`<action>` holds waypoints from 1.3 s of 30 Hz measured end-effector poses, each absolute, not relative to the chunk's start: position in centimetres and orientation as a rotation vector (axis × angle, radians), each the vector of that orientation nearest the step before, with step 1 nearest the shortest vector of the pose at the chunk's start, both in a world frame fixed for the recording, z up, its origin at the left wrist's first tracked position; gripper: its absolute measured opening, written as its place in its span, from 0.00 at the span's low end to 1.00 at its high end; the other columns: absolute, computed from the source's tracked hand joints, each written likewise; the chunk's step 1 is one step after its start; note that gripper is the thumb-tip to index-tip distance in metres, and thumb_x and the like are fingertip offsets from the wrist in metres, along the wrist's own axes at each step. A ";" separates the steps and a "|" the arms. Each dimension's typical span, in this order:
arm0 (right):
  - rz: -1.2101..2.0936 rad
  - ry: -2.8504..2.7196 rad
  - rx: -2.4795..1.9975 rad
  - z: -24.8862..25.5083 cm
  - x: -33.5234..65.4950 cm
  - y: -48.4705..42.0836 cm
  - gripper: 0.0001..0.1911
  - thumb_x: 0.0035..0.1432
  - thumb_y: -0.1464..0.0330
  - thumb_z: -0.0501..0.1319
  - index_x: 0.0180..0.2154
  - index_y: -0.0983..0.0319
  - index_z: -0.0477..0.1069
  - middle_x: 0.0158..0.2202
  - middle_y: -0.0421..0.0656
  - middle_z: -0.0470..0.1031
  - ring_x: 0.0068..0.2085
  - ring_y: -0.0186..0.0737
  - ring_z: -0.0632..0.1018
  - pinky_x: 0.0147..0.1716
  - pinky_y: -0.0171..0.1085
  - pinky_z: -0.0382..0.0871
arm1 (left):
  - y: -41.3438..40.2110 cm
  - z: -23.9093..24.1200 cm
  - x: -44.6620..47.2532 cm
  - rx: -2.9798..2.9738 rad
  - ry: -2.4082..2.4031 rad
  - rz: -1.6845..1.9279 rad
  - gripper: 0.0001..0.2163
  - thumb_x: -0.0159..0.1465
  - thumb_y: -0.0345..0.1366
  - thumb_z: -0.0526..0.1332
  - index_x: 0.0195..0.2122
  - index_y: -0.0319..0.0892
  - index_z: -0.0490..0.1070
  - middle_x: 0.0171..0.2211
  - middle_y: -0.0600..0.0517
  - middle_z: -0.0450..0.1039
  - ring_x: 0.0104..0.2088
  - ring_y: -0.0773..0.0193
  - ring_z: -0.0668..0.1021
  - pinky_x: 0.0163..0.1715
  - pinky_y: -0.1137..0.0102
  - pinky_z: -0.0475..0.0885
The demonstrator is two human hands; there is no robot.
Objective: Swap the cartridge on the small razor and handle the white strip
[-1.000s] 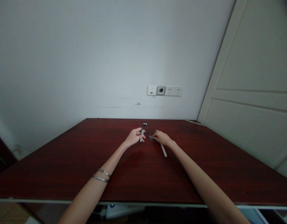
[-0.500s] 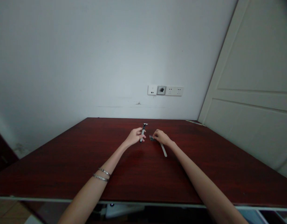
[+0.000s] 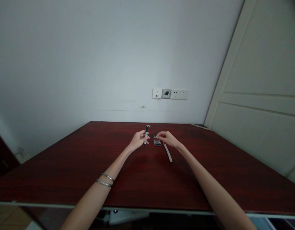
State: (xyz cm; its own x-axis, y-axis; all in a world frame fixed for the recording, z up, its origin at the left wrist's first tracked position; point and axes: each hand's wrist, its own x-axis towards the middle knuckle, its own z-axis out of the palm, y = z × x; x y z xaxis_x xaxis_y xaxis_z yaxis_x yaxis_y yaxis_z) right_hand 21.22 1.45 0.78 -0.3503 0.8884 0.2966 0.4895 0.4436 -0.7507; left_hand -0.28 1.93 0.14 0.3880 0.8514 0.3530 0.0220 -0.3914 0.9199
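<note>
My left hand [image 3: 138, 140] is closed round a slim grey strap with a metal buckle end [image 3: 146, 133], held upright just above the dark red table [image 3: 66, 166]. My right hand [image 3: 168, 139] is raised a little and pinches a tiny greenish piece [image 3: 155, 137] between thumb and forefinger. Under it a small flat dark packet [image 3: 157, 142] lies on the table. A second pale strap [image 3: 168, 152] lies flat beside my right wrist. Two silver bangles [image 3: 104, 179] sit on my left forearm.
The table runs to a white wall with a row of sockets [image 3: 170, 94]. A pale door [image 3: 260, 95] stands at the right. The near table edge [image 3: 147, 209] has a light trim.
My right hand has lifted off the small packet and now pinches a tiny piece above it. The left hand has raised the strap slightly.
</note>
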 end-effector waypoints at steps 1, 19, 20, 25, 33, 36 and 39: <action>0.727 -1.997 -1.140 1.1 21.0 1.1 0.16 0.52 0.60 0.56 0.34 0.67 0.71 0.27 0.42 0.73 0.24 0.31 0.71 0.19 0.28 0.64 | 1.9 0.2 -0.3 1.722 0.772 1.127 0.12 0.55 0.30 0.61 0.41 0.36 0.65 0.33 0.47 0.73 0.21 0.69 0.76 0.23 0.74 0.69; 0.210 -2.091 -0.893 1.4 18.0 -0.5 0.10 0.56 0.67 0.58 0.35 0.63 0.76 0.34 0.46 0.77 0.35 0.38 0.77 0.35 0.34 0.68 | 1.7 0.3 -0.2 1.715 0.806 1.104 0.13 0.53 0.33 0.62 0.39 0.37 0.66 0.29 0.50 0.74 0.21 0.67 0.76 0.21 0.74 0.70; 0.174 -2.099 -0.864 1.5 18.1 -0.5 0.10 0.56 0.67 0.58 0.36 0.63 0.76 0.34 0.46 0.77 0.35 0.38 0.77 0.36 0.34 0.68 | 1.7 0.3 -0.2 1.716 0.808 1.109 0.13 0.53 0.33 0.62 0.39 0.37 0.66 0.29 0.50 0.74 0.21 0.67 0.76 0.21 0.74 0.70; -0.061 -2.203 -0.731 1.6 18.6 -0.8 0.11 0.59 0.68 0.55 0.39 0.62 0.74 0.38 0.47 0.75 0.39 0.37 0.75 0.40 0.35 0.68 | 1.5 0.8 -0.4 1.712 0.848 1.132 0.13 0.54 0.32 0.61 0.40 0.37 0.66 0.30 0.49 0.74 0.21 0.67 0.76 0.19 0.76 0.68; -0.315 -2.298 -0.713 1.5 19.0 -1.1 0.12 0.60 0.71 0.52 0.42 0.61 0.73 0.41 0.48 0.74 0.42 0.38 0.74 0.41 0.36 0.70 | 0.8 1.5 -0.5 1.671 0.889 1.103 0.13 0.56 0.32 0.60 0.42 0.37 0.66 0.27 0.49 0.74 0.22 0.65 0.77 0.17 0.78 0.67; -0.323 -2.308 -0.723 1.7 18.9 -1.3 0.13 0.60 0.71 0.52 0.42 0.61 0.73 0.41 0.48 0.74 0.41 0.38 0.74 0.39 0.36 0.70 | 0.6 1.7 -0.5 1.643 0.880 1.086 0.13 0.55 0.33 0.61 0.42 0.37 0.66 0.29 0.48 0.74 0.24 0.65 0.78 0.18 0.77 0.69; -0.268 -2.240 -0.739 1.8 18.7 -1.3 0.12 0.60 0.70 0.52 0.41 0.62 0.73 0.39 0.48 0.74 0.41 0.39 0.74 0.39 0.37 0.70 | 0.5 2.0 -0.7 1.606 0.871 1.103 0.15 0.55 0.34 0.62 0.43 0.38 0.65 0.34 0.46 0.75 0.26 0.63 0.79 0.19 0.77 0.69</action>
State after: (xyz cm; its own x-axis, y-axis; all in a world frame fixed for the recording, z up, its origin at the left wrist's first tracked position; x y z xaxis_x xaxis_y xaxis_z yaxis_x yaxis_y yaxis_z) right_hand 18.73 -1.29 1.77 -0.5533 0.4266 0.7155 0.5834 0.8116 -0.0327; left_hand -0.67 0.51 1.98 0.3347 0.9082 0.2515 0.0343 -0.2784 0.9599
